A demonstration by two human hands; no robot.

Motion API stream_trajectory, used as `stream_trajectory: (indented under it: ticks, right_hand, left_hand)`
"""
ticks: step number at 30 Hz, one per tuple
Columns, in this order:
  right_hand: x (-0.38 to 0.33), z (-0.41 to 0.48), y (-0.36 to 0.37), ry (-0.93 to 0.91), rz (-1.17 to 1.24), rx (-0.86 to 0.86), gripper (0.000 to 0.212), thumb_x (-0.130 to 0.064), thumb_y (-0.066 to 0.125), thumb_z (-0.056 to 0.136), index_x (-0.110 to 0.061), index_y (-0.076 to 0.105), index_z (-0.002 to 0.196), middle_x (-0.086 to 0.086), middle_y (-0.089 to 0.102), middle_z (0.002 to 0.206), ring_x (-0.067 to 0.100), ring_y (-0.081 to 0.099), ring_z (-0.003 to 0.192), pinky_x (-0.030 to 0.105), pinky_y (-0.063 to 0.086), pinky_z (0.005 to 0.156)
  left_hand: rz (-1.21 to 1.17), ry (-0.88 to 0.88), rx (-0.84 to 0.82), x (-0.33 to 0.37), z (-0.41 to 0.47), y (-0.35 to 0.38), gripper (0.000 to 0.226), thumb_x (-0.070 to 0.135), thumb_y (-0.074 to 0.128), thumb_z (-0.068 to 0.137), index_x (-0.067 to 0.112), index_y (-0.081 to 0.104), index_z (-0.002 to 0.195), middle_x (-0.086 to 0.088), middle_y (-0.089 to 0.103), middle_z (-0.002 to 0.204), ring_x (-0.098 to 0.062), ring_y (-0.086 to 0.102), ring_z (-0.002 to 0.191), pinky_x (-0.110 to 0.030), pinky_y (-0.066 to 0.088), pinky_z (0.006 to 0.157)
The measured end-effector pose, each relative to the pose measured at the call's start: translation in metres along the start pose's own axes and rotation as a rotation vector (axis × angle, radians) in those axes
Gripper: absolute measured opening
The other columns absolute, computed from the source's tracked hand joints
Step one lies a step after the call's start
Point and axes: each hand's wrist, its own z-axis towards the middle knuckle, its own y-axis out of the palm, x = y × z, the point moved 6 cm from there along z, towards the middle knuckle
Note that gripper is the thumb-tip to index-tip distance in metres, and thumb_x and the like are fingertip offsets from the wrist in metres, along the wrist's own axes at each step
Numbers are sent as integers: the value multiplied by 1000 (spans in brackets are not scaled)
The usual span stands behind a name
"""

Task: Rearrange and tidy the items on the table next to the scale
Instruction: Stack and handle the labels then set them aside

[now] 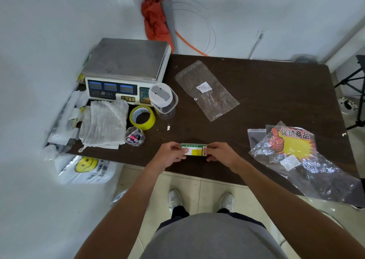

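Right, both hands are on a small stack of labels over the near edge of the table: left hand pinching one end, right hand pinching the other. Off to the left sit the scale, a folded white cloth, a roll of yellow tape and a lidded clear cup.

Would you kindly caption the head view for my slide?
Both hands, left and right, hold a small label stack above the dark table beside the scale.
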Motion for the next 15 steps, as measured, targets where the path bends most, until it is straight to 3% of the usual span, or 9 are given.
stream_trajectory:
  ticks: [5, 8, 13, 15]
  right_hand:
    - [-19, 6, 35, -3, -30, -41, 27, -24, 61, 98, -9, 66, 120, 9, 72, 100, 15, 66, 75, 27, 54, 74]
    - [-26, 11, 61, 13, -38, -55, 27, -27, 63, 97, -7, 69, 115, 9, 74, 97, 14, 65, 69, 23, 54, 67]
    - [-30, 20, 103, 51, -71, -56, 27, -26, 65, 95, -4, 71, 110, 7, 74, 88, 13, 64, 57, 23, 52, 61]
    - [-34, 22, 119, 60, -94, -66, 25, -25, 66, 94, -4, 72, 107, 10, 74, 88, 15, 63, 56, 23, 51, 59]
  left_hand:
    - [-50, 0, 127, -14, -13, -36, 37, 25, 77, 87, 6, 62, 116, -12, 75, 95, -22, 75, 85, -37, 60, 85]
    - [-63, -38, 216, -30, -16, -57, 38, 23, 75, 90, 2, 63, 119, -9, 73, 87, -18, 71, 74, -33, 58, 76]
    - [-164, -138, 285, -51, -25, -90, 26, 7, 57, 98, -4, 61, 122, -19, 69, 104, -20, 69, 74, -23, 57, 58]
    - [-146, -135, 334, -58, -30, -106, 25, 7, 57, 97, -4, 63, 120, -22, 70, 107, -20, 67, 73, -20, 56, 58]
